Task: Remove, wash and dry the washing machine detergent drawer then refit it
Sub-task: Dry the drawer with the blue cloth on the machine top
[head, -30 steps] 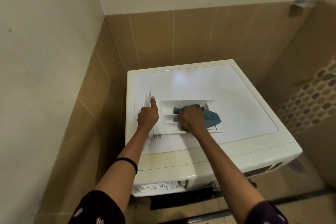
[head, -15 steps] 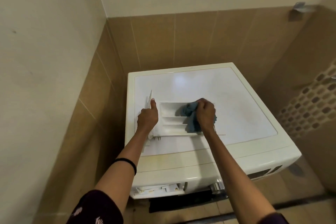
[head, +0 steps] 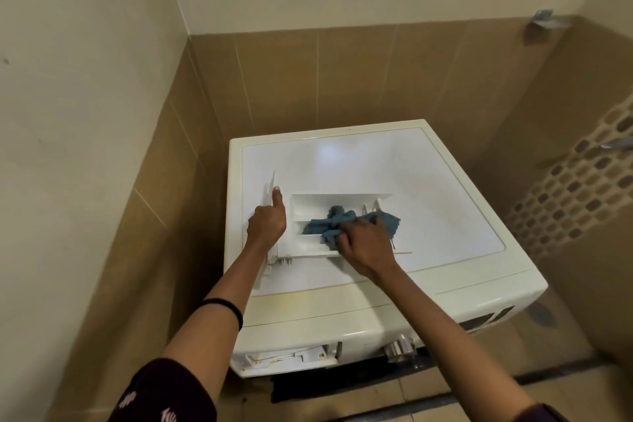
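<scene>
The white detergent drawer [head: 310, 204] lies on top of the white washing machine [head: 411, 181], its compartments facing up. My left hand [head: 268, 222] grips the drawer's front panel at its left end, thumb pointing up along the panel. My right hand [head: 364, 243] presses a blue cloth [head: 329, 221] into the drawer's compartments; part of the cloth spills over the drawer's right end. The empty drawer slot [head: 291, 358] shows on the machine's front, lower left.
The machine stands in a corner between a cream wall on the left and brown tiled walls behind and to the right. A control knob [head: 399, 349] sticks out of the front panel. A mosaic tile strip [head: 579, 188] runs along the right wall.
My right hand has dragged the blue cloth from the drawer's right end back toward the middle and near edge. My left hand has kept its grip on the front panel.
</scene>
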The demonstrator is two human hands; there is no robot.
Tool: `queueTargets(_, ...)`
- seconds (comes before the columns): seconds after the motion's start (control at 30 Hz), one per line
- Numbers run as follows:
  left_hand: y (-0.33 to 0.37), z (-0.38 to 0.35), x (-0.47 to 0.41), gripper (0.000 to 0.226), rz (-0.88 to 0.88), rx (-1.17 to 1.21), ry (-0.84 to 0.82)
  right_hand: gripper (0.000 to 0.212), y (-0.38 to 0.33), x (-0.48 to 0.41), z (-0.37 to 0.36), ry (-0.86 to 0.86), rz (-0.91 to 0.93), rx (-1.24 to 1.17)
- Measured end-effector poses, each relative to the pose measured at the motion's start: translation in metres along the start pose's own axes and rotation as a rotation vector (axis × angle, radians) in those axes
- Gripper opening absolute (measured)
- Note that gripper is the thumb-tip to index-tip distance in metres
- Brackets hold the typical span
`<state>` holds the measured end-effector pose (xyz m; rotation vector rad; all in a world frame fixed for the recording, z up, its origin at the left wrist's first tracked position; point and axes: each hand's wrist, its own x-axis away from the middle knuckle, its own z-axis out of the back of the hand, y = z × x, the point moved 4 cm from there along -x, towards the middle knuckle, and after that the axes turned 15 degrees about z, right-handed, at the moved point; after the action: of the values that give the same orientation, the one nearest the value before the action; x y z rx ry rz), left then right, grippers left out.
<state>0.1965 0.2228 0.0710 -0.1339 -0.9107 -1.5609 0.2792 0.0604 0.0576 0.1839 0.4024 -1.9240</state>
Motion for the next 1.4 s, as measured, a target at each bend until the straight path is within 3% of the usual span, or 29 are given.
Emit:
queueTargets(0.1, 0.001, -0.001, -0.001, 0.081, -0.021, 0.011, 0.000, 0.040, -0.013, 0.001, 0.000, 0.002, -0.102, 0.099)
queueTargets(0.27, 0.002, -0.001, -0.003, 0.081, -0.016, 0.014, 0.008, 0.050, -0.057, -0.029, -0.004, -0.077, 0.017, -0.179)
queueTargets(0.33, 0.001, 0.000, -0.004, 0.082, -0.008, 0.008, 0.005, 0.042, -0.041, -0.019, -0.003, -0.083, 0.059, -0.219)
queueTargets(0.47, 0.000, -0.003, -0.003, 0.083, -0.019, 0.010, -0.010, 0.050, 0.004, 0.002, 0.002, -0.067, 0.079, -0.149)
queueTargets(0.53, 0.000, -0.003, -0.003, 0.085, -0.012, 0.021, -0.022, 0.036, 0.005, 0.002, 0.008, 0.078, -0.091, -0.287)
queueTargets(0.63, 0.001, -0.003, -0.005, 0.085, -0.013, 0.020, -0.022, 0.028, 0.002, -0.008, 0.023, 0.558, -0.536, -0.742)
queueTargets(0.67, 0.001, -0.002, -0.004, 0.084, -0.016, 0.022, -0.021, 0.026, -0.005, -0.014, 0.028, 0.596, -0.519, -0.807)
queueTargets(0.73, 0.001, -0.002, -0.003, 0.082, -0.021, 0.015, -0.020, 0.022, -0.036, -0.025, 0.031, 0.384, -0.257, -0.796)
queueTargets(0.8, 0.001, -0.001, -0.002, 0.082, -0.016, 0.009, -0.019, 0.019, -0.069, -0.016, 0.012, 0.100, 0.004, -0.569)
queueTargets(0.83, 0.000, -0.001, -0.002, 0.082, -0.013, 0.003, -0.017, 0.017, -0.073, -0.008, 0.004, 0.080, 0.067, -0.446)
queueTargets(1.03, 0.000, -0.002, -0.004, 0.083, -0.014, 0.000, -0.018, 0.034, -0.025, 0.018, 0.008, 0.189, -0.008, -0.151)
queueTargets(1.17, 0.000, -0.003, -0.005, 0.083, -0.020, 0.006, -0.027, 0.029, -0.041, 0.015, 0.005, 0.178, -0.105, 0.051)
queueTargets(1.3, 0.002, -0.001, -0.004, 0.082, -0.006, -0.009, -0.014, 0.030, -0.071, 0.002, -0.004, 0.164, 0.099, -0.128)
queueTargets(1.4, 0.001, 0.000, -0.003, 0.080, 0.002, -0.017, -0.015, 0.027, -0.049, 0.016, -0.004, 0.104, 0.237, -0.135)
